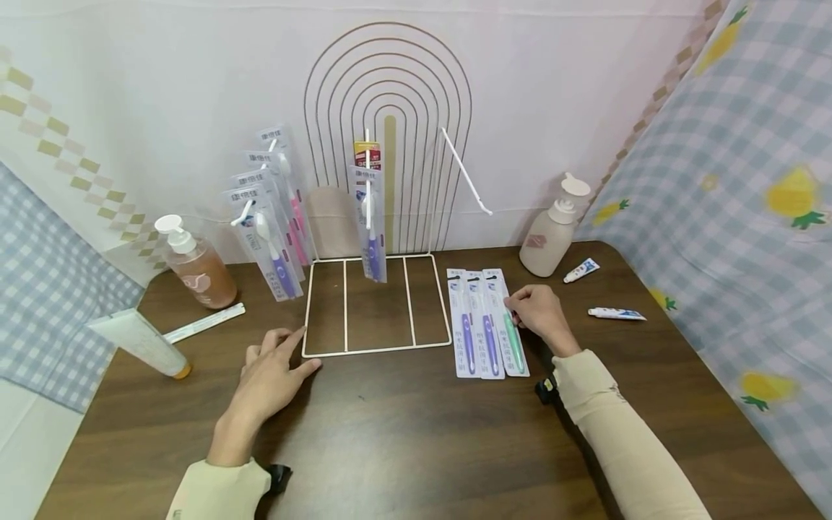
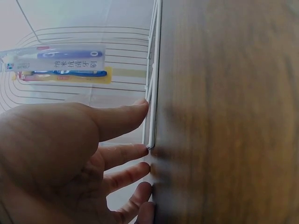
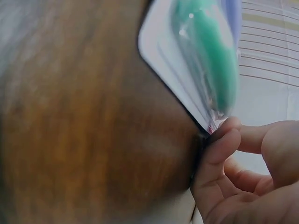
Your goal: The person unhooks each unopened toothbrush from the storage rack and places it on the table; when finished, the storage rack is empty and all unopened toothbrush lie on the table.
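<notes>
My right hand [image 1: 541,315] pinches the edge of a packaged green toothbrush [image 1: 511,336], thumb against forefinger in the right wrist view. That pack lies flat beside two packaged purple toothbrushes [image 1: 479,328] on the table. At the front left corner of a white wire display rack [image 1: 377,352], my left hand [image 1: 268,375] rests with relaxed fingers, fingertips touching the base wire and tabletop. Several toothbrush packs [image 1: 268,238] hang on the rack's left hook. A purple toothbrush pack [image 1: 370,238] hangs in the middle, before a yellow and red pack [image 1: 367,153]. The right hook [image 1: 464,170] is bare.
A pump bottle of amber liquid [image 1: 206,274], a white tube [image 1: 139,339] and a narrow white box [image 1: 204,323] stand or lie at left. On the right are a cream pump bottle [image 1: 547,238] and two small toothpaste tubes [image 1: 581,270]. Curtains [image 1: 734,180] border the table.
</notes>
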`<state>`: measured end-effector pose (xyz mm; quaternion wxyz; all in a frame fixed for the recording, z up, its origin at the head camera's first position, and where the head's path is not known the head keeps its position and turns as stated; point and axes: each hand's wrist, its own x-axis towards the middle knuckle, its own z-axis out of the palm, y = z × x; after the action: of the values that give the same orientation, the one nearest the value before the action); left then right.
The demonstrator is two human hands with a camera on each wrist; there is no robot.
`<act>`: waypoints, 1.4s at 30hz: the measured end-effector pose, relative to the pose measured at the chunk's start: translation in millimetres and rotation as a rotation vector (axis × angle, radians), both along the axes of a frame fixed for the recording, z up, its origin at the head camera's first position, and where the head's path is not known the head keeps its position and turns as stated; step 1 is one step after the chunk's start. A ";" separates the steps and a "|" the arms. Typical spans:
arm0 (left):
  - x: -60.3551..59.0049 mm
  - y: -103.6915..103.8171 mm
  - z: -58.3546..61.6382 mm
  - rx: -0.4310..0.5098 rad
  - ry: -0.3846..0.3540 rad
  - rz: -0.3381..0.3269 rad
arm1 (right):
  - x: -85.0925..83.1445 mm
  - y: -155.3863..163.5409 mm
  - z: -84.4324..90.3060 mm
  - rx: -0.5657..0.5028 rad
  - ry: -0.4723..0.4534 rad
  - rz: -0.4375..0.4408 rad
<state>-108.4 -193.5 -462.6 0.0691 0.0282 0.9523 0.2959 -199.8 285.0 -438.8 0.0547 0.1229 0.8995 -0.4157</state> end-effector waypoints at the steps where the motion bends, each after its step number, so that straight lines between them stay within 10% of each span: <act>1: -0.2 0.1 -0.1 -0.001 0.002 0.001 | -0.2 -0.1 0.3 0.001 0.000 0.000; 23: -1.2 2.1 2.2 0.023 0.009 0.037 | -13.7 -66.5 42.0 0.287 0.166 0.063; 34: 0.4 -0.4 3.2 0.027 0.001 0.046 | -10.3 -159.2 97.2 -0.092 0.486 0.400; 42: -0.8 -0.3 2.2 0.030 0.001 0.040 | -10.9 -198.9 117.9 -0.185 0.547 0.427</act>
<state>-109.2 -193.8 -460.3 0.0622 0.0105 0.9481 0.3116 -210.7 86.0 -320.9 -0.0919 -0.1890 0.8449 -0.4919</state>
